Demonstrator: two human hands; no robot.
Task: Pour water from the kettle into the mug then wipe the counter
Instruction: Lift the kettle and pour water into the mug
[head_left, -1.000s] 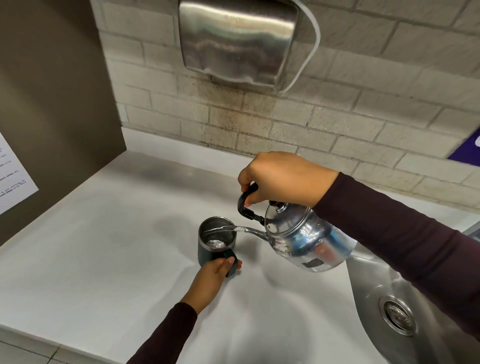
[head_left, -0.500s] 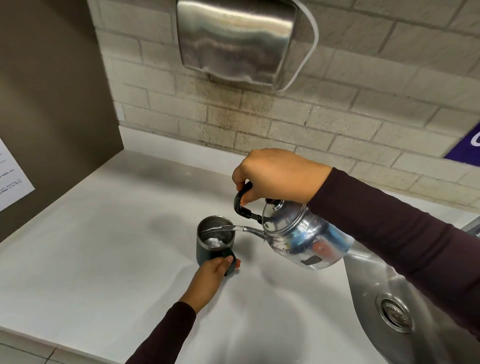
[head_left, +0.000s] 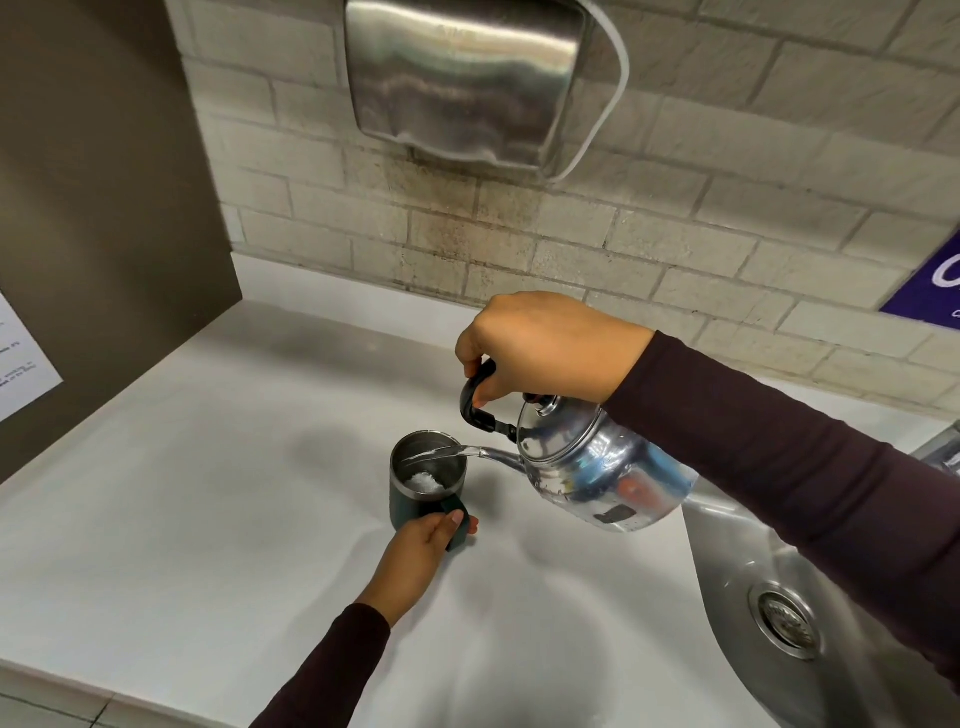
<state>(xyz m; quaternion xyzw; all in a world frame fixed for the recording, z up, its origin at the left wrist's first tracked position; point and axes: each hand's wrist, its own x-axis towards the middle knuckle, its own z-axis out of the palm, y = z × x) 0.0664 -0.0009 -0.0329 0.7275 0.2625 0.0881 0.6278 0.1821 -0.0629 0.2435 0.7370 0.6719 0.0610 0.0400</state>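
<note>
Kettle tipped, mug filling

Kettle (head_left: 602, 467) hangs tilted below our right hand (head_left: 545, 348), which is closed around its black handle; polished metal, likely weighty with water, so we grip firmly. Mug (head_left: 426, 478), steadied by our left hand (head_left: 421, 551) wrapped on its handle, stands on the counter (head_left: 182, 519), catching the thin stream, partly full.

purple sign (head_left: 930, 283), paper notice (head_left: 21, 364), lettering illegible
</note>
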